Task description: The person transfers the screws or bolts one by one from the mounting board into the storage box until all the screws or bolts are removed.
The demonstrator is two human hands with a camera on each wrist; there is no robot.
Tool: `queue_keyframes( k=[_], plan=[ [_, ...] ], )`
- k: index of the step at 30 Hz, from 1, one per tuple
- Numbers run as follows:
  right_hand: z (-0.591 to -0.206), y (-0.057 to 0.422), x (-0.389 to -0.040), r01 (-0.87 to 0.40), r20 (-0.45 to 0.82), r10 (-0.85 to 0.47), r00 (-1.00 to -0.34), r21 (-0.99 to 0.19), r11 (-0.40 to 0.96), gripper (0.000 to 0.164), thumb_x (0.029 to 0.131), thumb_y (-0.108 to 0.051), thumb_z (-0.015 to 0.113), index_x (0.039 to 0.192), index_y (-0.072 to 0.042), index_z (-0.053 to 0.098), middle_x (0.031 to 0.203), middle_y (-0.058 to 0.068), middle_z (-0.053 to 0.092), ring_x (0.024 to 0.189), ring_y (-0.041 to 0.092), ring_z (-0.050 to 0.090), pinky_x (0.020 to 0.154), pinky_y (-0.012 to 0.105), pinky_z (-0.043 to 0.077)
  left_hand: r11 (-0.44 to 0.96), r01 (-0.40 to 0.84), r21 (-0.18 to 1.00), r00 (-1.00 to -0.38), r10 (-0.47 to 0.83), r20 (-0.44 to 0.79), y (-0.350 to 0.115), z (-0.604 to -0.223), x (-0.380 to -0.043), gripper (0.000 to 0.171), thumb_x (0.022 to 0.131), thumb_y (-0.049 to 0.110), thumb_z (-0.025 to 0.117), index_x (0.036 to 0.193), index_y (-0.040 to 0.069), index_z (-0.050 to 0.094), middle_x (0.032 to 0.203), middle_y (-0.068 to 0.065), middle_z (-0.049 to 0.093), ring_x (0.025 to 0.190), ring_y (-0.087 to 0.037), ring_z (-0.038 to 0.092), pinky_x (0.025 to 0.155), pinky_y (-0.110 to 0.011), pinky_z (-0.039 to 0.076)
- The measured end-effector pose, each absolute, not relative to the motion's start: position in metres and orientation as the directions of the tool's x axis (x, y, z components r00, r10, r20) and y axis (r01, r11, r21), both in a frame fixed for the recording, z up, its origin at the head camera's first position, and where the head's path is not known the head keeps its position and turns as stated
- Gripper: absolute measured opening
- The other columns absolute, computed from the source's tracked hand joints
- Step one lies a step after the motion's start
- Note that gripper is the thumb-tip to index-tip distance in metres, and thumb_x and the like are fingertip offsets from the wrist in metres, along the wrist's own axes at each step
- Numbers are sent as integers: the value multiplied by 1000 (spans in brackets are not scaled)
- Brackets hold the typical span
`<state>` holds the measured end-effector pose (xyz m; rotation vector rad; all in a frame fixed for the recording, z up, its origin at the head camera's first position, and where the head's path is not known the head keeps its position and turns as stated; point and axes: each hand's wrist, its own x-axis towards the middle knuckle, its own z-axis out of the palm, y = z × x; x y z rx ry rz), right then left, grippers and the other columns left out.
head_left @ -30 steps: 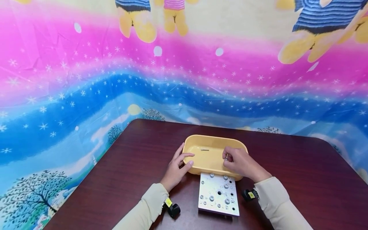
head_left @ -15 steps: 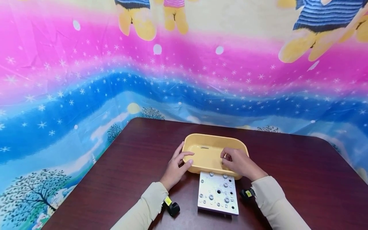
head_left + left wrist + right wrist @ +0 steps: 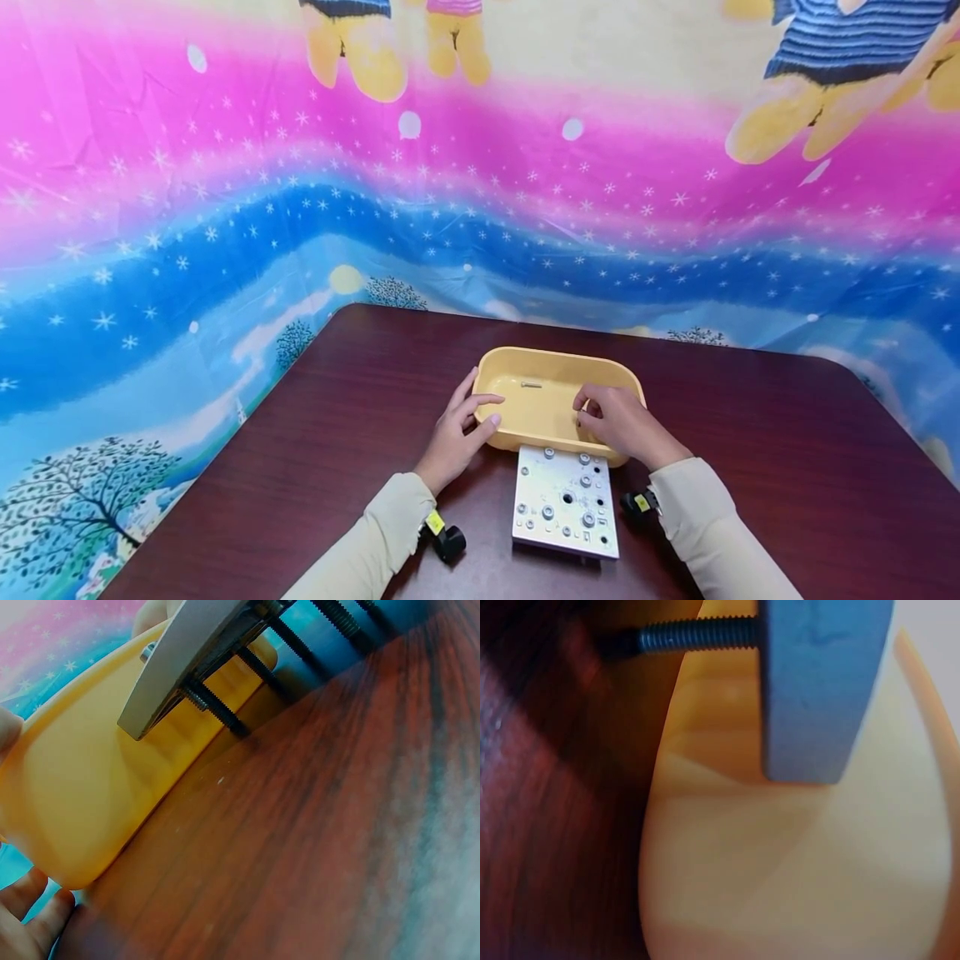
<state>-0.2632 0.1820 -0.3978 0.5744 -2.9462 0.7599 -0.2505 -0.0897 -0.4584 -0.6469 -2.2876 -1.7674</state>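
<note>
Left hand [image 3: 453, 437]: fingers spread, touching tray [image 3: 543, 414] at left edge.
Right hand [image 3: 621, 422]: fingers curled toward right edge; hold unclear.
Fingertip bolt: visible earlier, now hidden; release unconfirmed.

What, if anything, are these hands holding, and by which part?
It cannot be told whether the right hand pinches anything; the left hand just rests against the left end of the yellow, rounded plastic tray.
</note>
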Motion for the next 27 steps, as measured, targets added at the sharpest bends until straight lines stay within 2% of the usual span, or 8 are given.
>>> queue_keyframes(
  k=[7, 14, 21, 27],
  plan=[
    [-398, 180, -263, -351, 132, -328, -936, -455, 818, 13, 92, -14, 64, 104, -8, 66, 66, -4, 56, 51, 12, 46, 49, 27, 41, 196, 423, 885, -897, 228, 378, -90, -458, -251, 33, 94, 29, 63, 122, 12, 65, 160, -3, 16, 139, -30, 32, 99, -43, 44],
    [-398, 180, -262, -341, 126, -321, -939, -467, 816, 15, 91, -11, 63, 105, -8, 66, 67, -3, 56, 52, 13, 46, 50, 28, 41, 170, 411, 896, -902, 217, 373, -88, -450, -246, 27, 94, 20, 64, 120, 11, 66, 159, -1, 18, 136, -32, 36, 98, -48, 44],
    [-399, 180, -263, -330, 112, -316, -942, -467, 820, 12, 93, -14, 63, 104, -9, 66, 66, -3, 55, 52, 14, 47, 49, 29, 41, 146, 402, 904, -903, 224, 366, -87, -429, -231, 26, 94, 12, 62, 119, 5, 65, 159, -12, 17, 137, -40, 32, 99, -56, 40],
    [-399, 180, -264, -337, 119, -319, -940, -463, 820, 12, 93, -14, 63, 104, -9, 66, 67, -3, 56, 53, 13, 47, 50, 29, 42, 187, 414, 891, -903, 212, 374, -88, -447, -244, 27, 94, 20, 64, 119, 10, 66, 159, -1, 18, 138, -35, 32, 99, -50, 43]
  ],
)
